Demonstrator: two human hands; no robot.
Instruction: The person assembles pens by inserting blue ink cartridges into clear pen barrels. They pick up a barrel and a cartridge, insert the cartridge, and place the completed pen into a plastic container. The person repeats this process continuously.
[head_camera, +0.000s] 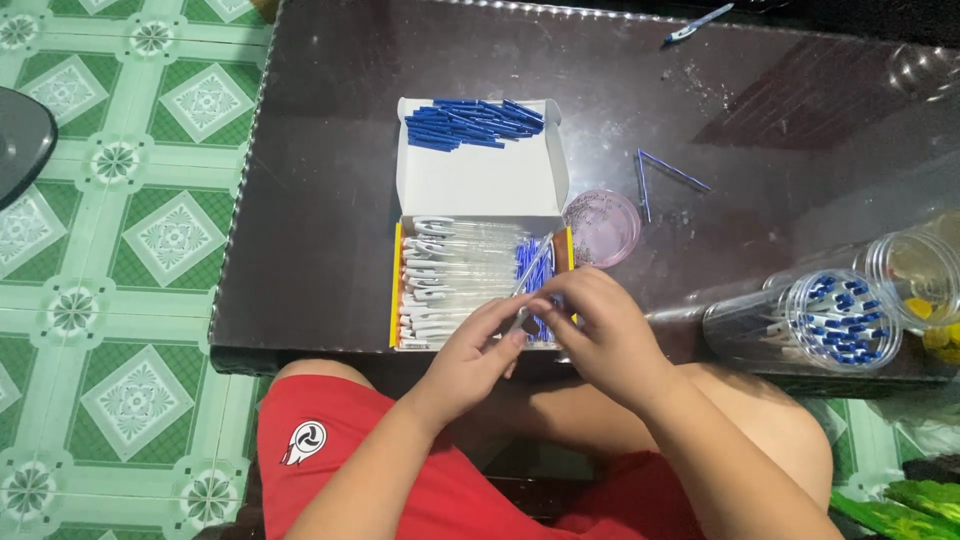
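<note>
Dark glossy surface (320, 200) sits over a green-and-white patterned tile floor (120, 200). Small pink round dish (602, 226) just beside the box, two loose blue sticks (665, 172) past it, and a lone blue pen (698, 22) at the far edge. Clear plastic jars (810, 318) lie over on the right, one showing blue caps.

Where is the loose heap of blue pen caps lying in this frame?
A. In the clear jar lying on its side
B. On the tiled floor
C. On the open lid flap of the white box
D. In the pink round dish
C: the blue pen caps are heaped on the raised lid flap of the white box, behind the rows of pens.
</note>
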